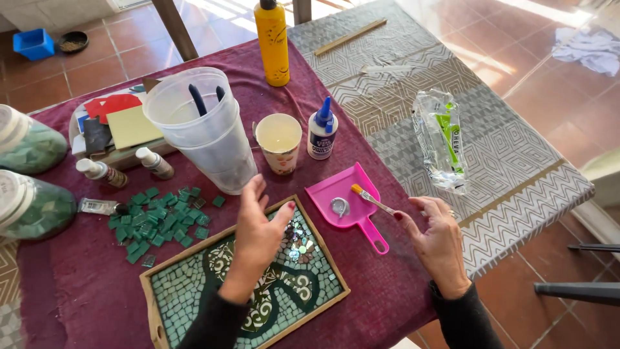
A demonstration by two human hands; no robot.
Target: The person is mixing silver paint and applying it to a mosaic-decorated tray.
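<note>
Pinched between thumb and fingertips of the right hand [439, 236], a small paintbrush with a pale handle and orange-tipped bristles [369, 198] is held by its rear end, bristles reaching out over the pink plastic dustpan [326, 189] on the counter. It looks light, thin and stiff, best taken well back on the handle, since the bristle end may carry glue. The left hand's [258, 236] grip is open, empty, fingers spread and hovering just above the wooden-framed mosaic tray of pale and dark green tiles [194, 284], which seems heavy, rigid and chip-prone; its frame edges are the safer hold. Beyond lie loose green tiles [158, 220], a white glue bottle with a blue cap [322, 132], a cream cup [279, 142] and a clear plastic tub [213, 139].
</note>
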